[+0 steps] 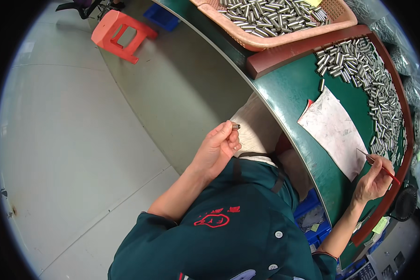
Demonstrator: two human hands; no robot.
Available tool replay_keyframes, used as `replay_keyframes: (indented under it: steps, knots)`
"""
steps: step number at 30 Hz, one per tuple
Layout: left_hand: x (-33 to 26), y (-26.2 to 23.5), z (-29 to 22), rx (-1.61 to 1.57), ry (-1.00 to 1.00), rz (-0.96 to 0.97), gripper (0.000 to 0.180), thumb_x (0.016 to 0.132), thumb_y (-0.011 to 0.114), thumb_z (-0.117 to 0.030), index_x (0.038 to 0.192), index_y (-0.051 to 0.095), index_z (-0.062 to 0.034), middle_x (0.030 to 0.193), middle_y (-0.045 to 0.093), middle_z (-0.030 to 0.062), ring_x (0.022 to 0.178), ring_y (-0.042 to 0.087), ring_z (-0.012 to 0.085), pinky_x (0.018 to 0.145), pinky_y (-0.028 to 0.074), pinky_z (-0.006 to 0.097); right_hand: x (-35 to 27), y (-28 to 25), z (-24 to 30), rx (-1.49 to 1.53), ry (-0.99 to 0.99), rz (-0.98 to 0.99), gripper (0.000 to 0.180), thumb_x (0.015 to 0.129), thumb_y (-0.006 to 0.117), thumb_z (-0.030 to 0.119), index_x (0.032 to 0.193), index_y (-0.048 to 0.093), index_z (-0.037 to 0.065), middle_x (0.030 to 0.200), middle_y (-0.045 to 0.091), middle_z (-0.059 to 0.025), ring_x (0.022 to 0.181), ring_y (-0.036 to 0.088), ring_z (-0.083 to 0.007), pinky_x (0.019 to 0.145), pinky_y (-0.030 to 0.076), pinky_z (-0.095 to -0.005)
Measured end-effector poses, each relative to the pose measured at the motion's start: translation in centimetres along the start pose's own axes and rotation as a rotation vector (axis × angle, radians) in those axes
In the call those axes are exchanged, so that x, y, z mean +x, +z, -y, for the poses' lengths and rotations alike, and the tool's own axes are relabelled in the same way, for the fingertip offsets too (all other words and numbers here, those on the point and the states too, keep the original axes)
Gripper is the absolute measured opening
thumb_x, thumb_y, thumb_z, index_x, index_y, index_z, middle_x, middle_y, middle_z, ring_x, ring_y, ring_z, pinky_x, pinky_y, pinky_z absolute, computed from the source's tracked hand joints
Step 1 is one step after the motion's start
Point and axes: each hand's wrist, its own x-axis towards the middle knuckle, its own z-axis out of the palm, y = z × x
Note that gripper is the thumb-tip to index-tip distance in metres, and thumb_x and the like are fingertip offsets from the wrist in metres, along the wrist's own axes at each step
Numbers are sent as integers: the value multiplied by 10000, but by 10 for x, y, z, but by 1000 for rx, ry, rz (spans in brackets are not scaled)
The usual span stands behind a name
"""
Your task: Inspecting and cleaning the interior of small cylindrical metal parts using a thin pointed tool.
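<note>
Between the thumb and fingers of my left hand (221,142) is a small metal cylinder (236,127), held off the table's edge above my lap. My right hand (374,181), over the table's near right part, is closed around a thin red-handled pointed tool (392,175). Its slim metal tip reaches over a stained white cloth (336,130) that lies flat on the green table. Something red shows under the cloth's left edge. Several loose metal cylinders (378,88) are heaped along the table's far and right side, and a single one (322,85) stands apart by the cloth's top corner.
A brown wooden rim (308,50) borders the green tabletop (284,84). Beyond it sits a pink plastic basket (275,43) full of metal cylinders. Clear plastic bags (392,35) lie along the right. On the floor stand a red stool (121,35) and a blue bin (161,17).
</note>
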Motion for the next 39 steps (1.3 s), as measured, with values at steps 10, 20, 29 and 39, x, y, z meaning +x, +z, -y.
replay_keyframes:
  steps: [10,20,29,39]
  knots:
    - [-11,22,-14,279,210,94,153,939,463,-165,953,539,-33,959,628,167,775,608,163,732,497,285,1,2,4,-4,7,-6,29,892,499,-10,891,482,-33,781,580,-138,673,554,-181,600,495,-273]
    - [7,104,-19,505,146,520,187,900,537,-138,1013,567,8,799,614,139,679,578,163,625,477,251,8,5,6,-106,-5,-81,60,821,570,-41,803,531,0,653,566,-74,554,556,-157,518,431,-256]
    - [45,143,-3,620,-70,655,289,951,436,-181,1140,521,20,722,485,31,651,412,95,646,351,236,14,0,12,-139,-121,-81,130,745,630,-70,760,520,-2,641,556,-81,482,524,-180,439,395,-269]
    - [39,159,-4,962,300,614,251,942,438,-111,1127,551,15,771,532,21,691,475,67,629,391,194,17,1,11,-125,-164,-112,178,693,656,-71,714,499,10,611,515,-76,458,477,-201,418,359,-294]
